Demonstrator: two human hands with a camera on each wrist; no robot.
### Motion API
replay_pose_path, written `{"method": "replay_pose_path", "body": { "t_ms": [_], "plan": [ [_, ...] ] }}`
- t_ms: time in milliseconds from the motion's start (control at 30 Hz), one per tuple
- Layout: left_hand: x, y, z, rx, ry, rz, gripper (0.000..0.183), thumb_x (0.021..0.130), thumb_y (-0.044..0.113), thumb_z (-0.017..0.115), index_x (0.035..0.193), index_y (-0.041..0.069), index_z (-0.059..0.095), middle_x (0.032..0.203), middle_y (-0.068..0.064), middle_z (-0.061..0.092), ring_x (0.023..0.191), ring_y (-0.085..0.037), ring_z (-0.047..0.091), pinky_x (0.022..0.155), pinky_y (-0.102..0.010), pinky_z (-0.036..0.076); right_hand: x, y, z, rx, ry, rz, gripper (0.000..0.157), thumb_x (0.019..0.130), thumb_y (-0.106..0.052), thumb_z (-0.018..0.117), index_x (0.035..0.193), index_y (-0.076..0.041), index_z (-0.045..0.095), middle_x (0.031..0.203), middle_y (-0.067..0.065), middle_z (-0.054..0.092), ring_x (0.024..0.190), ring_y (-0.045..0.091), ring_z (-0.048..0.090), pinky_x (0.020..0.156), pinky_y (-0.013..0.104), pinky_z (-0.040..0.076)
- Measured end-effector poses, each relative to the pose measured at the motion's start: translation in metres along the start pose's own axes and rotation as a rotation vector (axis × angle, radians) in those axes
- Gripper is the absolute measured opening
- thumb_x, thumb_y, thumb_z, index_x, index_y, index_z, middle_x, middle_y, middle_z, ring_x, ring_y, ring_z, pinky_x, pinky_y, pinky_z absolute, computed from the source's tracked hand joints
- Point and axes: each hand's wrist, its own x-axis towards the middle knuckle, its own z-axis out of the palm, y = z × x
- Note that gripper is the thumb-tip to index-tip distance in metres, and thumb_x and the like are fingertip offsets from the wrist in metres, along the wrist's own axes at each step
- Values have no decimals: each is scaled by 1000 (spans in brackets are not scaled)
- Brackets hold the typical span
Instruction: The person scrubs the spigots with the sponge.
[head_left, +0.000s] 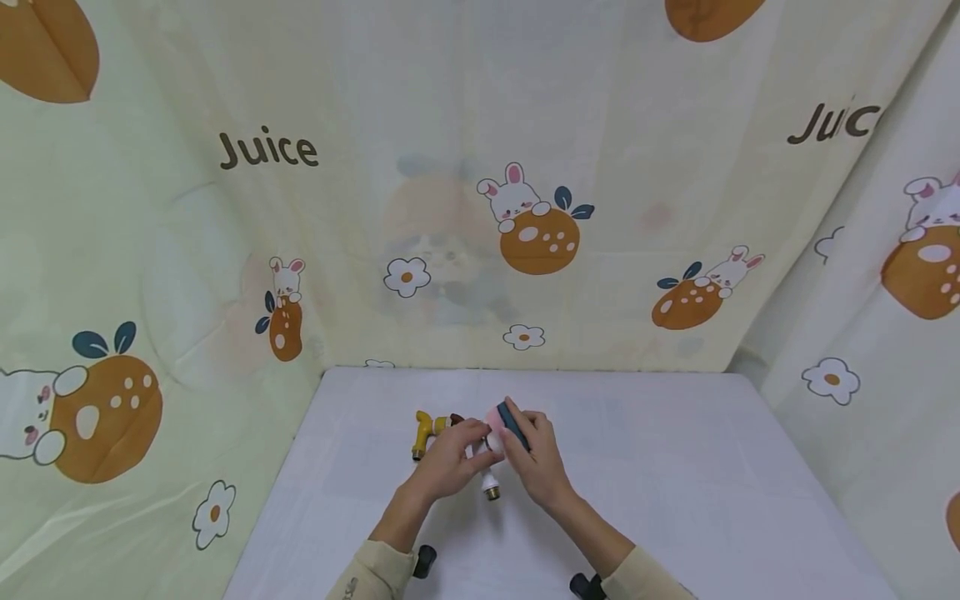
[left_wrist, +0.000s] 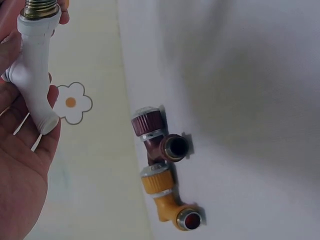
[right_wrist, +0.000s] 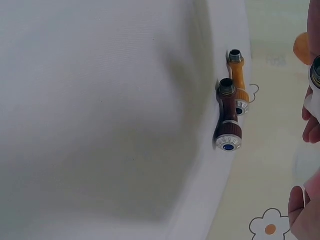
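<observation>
Fingers of the left hand grip a white brass-threaded tap; the right hand grasps a pink-and-teal sponge-like block

White tap: brass thread towards us, in our left grip
Sponge: pink, dark-blue, in our right grip

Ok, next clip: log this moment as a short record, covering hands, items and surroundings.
left hand: holds the white tap
right hand: grips the pink-and-dark-blue sponge
sponge position: pink side toward the white tap; contact unclear
other taps: yellow tap and maroon tap, lying close together
surface: white-covered table
backdrop: pale curtain with rabbits, oranges, flowers and "Juice" lettering
</observation>
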Motion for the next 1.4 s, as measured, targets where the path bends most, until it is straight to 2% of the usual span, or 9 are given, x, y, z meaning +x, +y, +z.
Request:
{"method": "replay_pose_path", "body": {
  "t_ms": [200, 300, 433, 533, 833, 1000, 1100, 1200, 1400],
  "plan": [
    [2, 2, 1, -12, -21, 12, 43, 100, 48, 66, 136, 24, 69, 125, 3, 71, 109, -24, 67, 91, -46, 59, 3, 3, 2, -22, 32, 25, 52, 106, -32, 56, 155, -15, 50, 126, 17, 54, 107, 24, 50, 82, 33, 45],
    [3, 2, 2, -4, -31, 39, 34, 100, 43, 68, 130, 26, 71, 117, 7, 72, 100, -19, 65, 85, -38, 58, 3, 4, 2, -33, 38, 40, 52, 106, -32, 55, 155, -14, 50, 125, 18, 55, 108, 25, 51, 84, 36, 45],
    [4, 2, 4, 17, -35, 74, 22, 99, 39, 70, 119, 29, 73, 105, 11, 69, 89, -11, 58, 76, -24, 49, 4, 5, 2, -35, 33, 57, 51, 107, -31, 53, 155, -12, 50, 125, 20, 56, 107, 26, 52, 84, 37, 46],
    [4, 2, 4, 12, -36, 87, 19, 98, 37, 72, 117, 30, 73, 103, 10, 69, 88, -10, 57, 75, -22, 46, 5, 5, 2, -31, 31, 68, 51, 108, -30, 53, 155, -11, 50, 123, 20, 56, 105, 26, 52, 83, 35, 46],
    [3, 2, 6, -30, -50, 99, 34, 96, 39, 75, 127, 25, 74, 107, 11, 70, 92, -6, 58, 82, -30, 54, 7, 7, 0, -20, 10, 157, 50, 110, -34, 49, 154, -10, 51, 123, 20, 58, 102, 26, 53, 82, 35, 45],
    [4, 2, 8, 3, -28, 120, 28, 95, 34, 76, 121, 24, 75, 100, 11, 69, 87, -7, 55, 84, -37, 54, 7, 8, -4, -2, 26, 155, 51, 109, -34, 49, 154, -10, 50, 126, 21, 57, 106, 27, 54, 86, 37, 46],
    [4, 2, 9, 44, -4, 122, 29, 95, 34, 77, 121, 23, 74, 99, 8, 72, 87, -8, 56, 99, -44, 48, 6, 8, -6, 20, 41, 154, 51, 110, -33, 48, 155, -10, 49, 129, 21, 56, 109, 28, 55, 90, 40, 47],
    [4, 1, 9, 56, 27, 96, 37, 93, 35, 79, 127, 21, 73, 112, 5, 76, 95, -9, 60, 111, -51, 36, 4, 8, -7, 36, 48, 149, 50, 110, -31, 48, 156, -11, 48, 130, 19, 55, 109, 27, 54, 93, 42, 46],
    [4, -2, 8, 9, 102, 23, 37, 90, 33, 82, 125, 23, 71, 119, 8, 76, 104, -14, 65, 110, -52, 31, -2, 7, -6, 70, 67, 108, 49, 110, -32, 50, 156, -17, 48, 133, 14, 54, 113, 23, 54, 96, 40, 49]
  ]
}}
